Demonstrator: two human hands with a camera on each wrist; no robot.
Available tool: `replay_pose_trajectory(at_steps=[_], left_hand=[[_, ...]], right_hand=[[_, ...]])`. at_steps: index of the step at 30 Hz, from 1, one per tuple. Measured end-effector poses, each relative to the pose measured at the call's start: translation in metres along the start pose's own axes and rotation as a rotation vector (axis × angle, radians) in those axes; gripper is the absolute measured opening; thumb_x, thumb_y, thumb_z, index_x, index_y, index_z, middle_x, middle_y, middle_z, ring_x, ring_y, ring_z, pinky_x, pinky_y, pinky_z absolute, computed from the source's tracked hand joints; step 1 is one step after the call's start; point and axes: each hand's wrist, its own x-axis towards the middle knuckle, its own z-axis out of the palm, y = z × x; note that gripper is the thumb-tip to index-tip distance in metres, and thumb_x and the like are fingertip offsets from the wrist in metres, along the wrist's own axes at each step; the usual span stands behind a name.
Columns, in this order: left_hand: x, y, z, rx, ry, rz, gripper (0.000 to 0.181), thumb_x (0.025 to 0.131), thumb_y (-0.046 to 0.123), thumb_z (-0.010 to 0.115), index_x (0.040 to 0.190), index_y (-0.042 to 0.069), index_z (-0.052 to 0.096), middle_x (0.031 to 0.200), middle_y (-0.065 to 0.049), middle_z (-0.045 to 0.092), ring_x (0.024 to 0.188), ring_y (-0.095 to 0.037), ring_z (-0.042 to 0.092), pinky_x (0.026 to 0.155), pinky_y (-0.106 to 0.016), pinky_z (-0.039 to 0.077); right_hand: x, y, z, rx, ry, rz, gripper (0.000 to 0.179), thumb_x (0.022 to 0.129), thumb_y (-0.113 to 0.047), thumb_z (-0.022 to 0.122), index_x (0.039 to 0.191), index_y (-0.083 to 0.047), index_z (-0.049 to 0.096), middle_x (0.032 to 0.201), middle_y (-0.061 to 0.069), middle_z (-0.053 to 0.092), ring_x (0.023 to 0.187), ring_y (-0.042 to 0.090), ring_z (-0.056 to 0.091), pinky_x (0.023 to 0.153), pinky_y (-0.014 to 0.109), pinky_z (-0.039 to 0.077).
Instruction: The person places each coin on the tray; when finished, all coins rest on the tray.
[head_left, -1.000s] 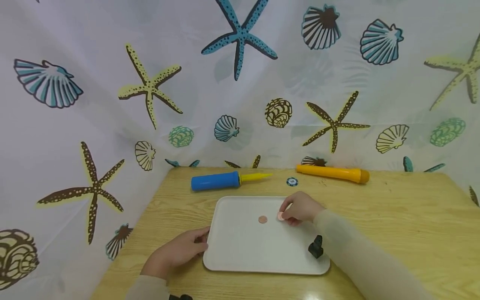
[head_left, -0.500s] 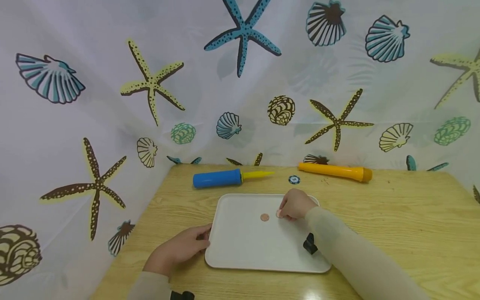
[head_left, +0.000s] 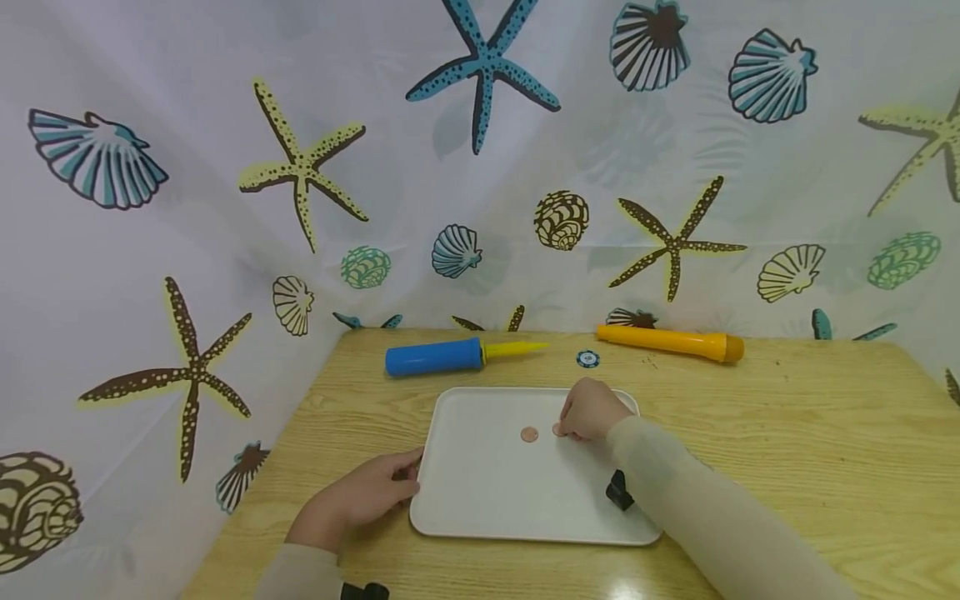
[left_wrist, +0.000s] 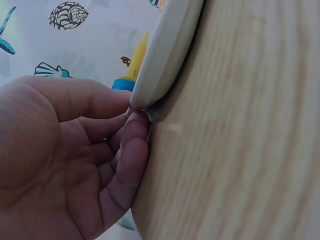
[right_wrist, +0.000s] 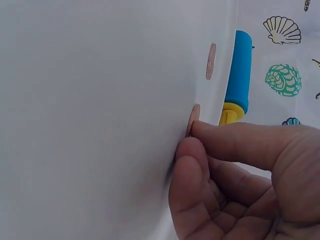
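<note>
A white tray [head_left: 487, 500] lies on the wooden table. At its left edge my left hand [head_left: 367, 497] grips the rim, thumb above and fingers curled below, as the left wrist view shows. Over the far right part of the tray, my right hand [head_left: 592, 410] pinches the edge of a copper-coloured coin [right_wrist: 194, 119] between thumb and fingertips. That coin lies nearly flat on the tray's surface. A second copper-coloured coin [head_left: 529, 434] rests on the tray just left of it, touched by neither hand.
Behind the tray lie a blue balloon pump [head_left: 435, 357] with a yellow nozzle, a blue-and-white poker chip [head_left: 588, 358] and an orange toy microphone [head_left: 671, 342]. A white curtain [head_left: 495, 192] printed with starfish and shells hangs at the table's back and left.
My right hand, with the coin at its fingertips, has shifted slightly left and the coin sits flatter on the tray. My left hand stays at the rim. The head view has shifted slightly.
</note>
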Motion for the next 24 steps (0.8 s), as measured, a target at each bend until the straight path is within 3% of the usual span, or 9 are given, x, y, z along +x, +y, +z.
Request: replay_pose_trajectory(at_steps=[8, 15, 24], left_hand=[[0.002, 0.001, 0.002, -0.002, -0.008, -0.008, 0.059, 0.1, 0.017, 0.059, 0.153, 0.0, 0.04, 0.1, -0.004, 0.055, 0.087, -0.018, 0.054, 0.079, -0.035, 0.046], [0.003, 0.002, 0.003, -0.009, 0.0, -0.013, 0.059, 0.1, 0.016, 0.059, 0.153, 0.0, 0.04, 0.098, -0.004, 0.054, 0.084, -0.018, 0.054, 0.075, -0.034, 0.045], [0.002, 0.004, 0.003, -0.006, 0.008, -0.036, 0.058, 0.1, 0.016, 0.06, 0.153, 0.001, 0.04, 0.1, -0.004, 0.054, 0.088, -0.017, 0.053, 0.078, -0.034, 0.046]], right_hand=[[-0.009, 0.019, -0.017, 0.116, -0.011, -0.053, 0.016, 0.091, -0.028, 0.075, 0.097, -0.013, 0.076, 0.087, 0.003, 0.067, 0.071, 0.018, 0.058, 0.065, 0.029, 0.046], [-0.02, 0.049, -0.051, 0.16, 0.037, -0.095, 0.026, 0.096, -0.029, 0.068, 0.11, -0.009, 0.074, 0.098, 0.009, 0.068, 0.076, 0.02, 0.06, 0.067, 0.032, 0.051], [-0.043, 0.094, -0.078, 0.159, 0.038, -0.069, 0.026, 0.096, -0.025, 0.068, 0.11, -0.004, 0.073, 0.087, 0.009, 0.066, 0.077, 0.023, 0.057, 0.066, 0.034, 0.048]])
